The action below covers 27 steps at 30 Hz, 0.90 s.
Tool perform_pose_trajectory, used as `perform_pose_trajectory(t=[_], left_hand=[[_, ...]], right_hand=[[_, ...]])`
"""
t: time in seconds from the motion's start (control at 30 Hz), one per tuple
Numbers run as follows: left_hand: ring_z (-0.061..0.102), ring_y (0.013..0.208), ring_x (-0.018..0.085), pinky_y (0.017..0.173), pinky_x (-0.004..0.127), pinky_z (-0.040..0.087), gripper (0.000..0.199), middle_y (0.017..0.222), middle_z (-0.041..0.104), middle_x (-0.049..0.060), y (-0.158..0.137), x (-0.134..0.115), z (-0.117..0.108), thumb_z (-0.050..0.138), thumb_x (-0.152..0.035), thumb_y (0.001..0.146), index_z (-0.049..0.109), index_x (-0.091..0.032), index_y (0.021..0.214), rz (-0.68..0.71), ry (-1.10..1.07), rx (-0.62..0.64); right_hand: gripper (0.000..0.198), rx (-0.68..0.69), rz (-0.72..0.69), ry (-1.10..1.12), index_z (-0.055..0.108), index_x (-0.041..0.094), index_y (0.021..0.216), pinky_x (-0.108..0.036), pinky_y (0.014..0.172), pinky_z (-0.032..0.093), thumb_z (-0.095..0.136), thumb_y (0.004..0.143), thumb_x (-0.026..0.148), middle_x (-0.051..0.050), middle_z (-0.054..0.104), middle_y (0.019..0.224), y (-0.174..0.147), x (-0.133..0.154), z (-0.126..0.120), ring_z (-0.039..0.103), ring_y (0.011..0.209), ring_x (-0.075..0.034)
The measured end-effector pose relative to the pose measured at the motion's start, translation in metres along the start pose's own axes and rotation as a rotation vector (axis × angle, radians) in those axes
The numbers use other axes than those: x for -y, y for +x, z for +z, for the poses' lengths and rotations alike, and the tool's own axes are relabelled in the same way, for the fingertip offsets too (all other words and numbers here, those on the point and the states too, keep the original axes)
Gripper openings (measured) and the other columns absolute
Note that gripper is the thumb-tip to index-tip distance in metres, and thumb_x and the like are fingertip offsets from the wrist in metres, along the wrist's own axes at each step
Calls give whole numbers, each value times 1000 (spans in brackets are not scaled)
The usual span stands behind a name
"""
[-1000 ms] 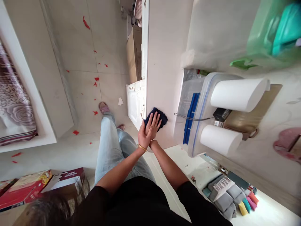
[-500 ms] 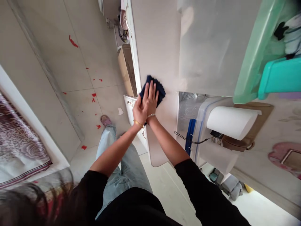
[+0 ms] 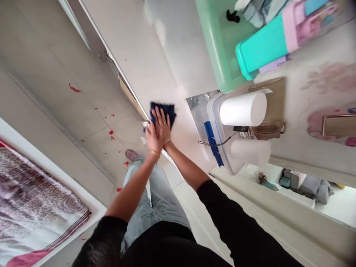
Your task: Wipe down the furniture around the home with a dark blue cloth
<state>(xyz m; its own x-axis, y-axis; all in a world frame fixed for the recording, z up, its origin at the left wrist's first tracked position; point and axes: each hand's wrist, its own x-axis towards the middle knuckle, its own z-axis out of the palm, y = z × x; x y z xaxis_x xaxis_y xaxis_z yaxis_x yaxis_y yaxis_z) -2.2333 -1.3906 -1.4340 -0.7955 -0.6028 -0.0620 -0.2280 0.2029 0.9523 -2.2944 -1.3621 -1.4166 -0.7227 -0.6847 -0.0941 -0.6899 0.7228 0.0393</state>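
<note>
A dark navy cloth point(image 3: 170, 110) with a ragged edge lies on the pale tabletop point(image 3: 180, 128), close to its edge. My right hand point(image 3: 163, 128) rests flat on it, fingers stretched out and slightly apart. Beside and partly over that hand is my left hand point(image 3: 152, 137), palm down with its fingers extended; part of them is hard to make out against the right hand. A corner of the cloth shows just left of my left hand at the table edge.
Right of my hands stand a clear plastic box point(image 3: 200, 115) with a blue strip point(image 3: 213, 144), a white paper roll point(image 3: 241, 109) and a brown-tinted jug point(image 3: 268, 111). A green tub point(image 3: 214, 48) and a turquoise container point(image 3: 264, 48) are farther back. Red scraps point(image 3: 111, 132) litter the floor.
Both hands and the cloth have moved together along the tabletop edge, with the cloth still under my right hand. The head view has turned, so the table now slants.
</note>
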Motion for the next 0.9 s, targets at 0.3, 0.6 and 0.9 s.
perform_pose_trajectory(t=[0.3, 0.6, 0.9], left_hand=[[0, 156, 49, 122, 76, 13, 62, 168, 27, 15, -124, -37, 54, 55, -36, 97, 46, -19, 155, 36, 362, 353], [20, 159, 26, 131, 52, 15, 65, 167, 31, 8, -20, -10, -6, 40, -15, 98, 31, -19, 162, 197, 518, 441], [27, 157, 23, 132, 44, 18, 67, 166, 30, 10, 79, -6, -40, 34, -14, 98, 23, -12, 164, 217, 512, 311]], right_hand=[[66, 48, 463, -29, 35, 4, 159, -53, 125, 29, 33, 104, 41, -22, 28, 166, -120, -94, 19, 28, 156, -32], [67, 46, 409, 49, 27, 0, 161, -50, 127, 23, 36, 105, 36, -24, 18, 169, 4, -65, 3, 16, 159, -31], [67, -3, 471, 125, 26, -1, 161, -52, 126, 25, 30, 106, 38, -25, 18, 169, 108, -20, -10, 19, 158, -33]])
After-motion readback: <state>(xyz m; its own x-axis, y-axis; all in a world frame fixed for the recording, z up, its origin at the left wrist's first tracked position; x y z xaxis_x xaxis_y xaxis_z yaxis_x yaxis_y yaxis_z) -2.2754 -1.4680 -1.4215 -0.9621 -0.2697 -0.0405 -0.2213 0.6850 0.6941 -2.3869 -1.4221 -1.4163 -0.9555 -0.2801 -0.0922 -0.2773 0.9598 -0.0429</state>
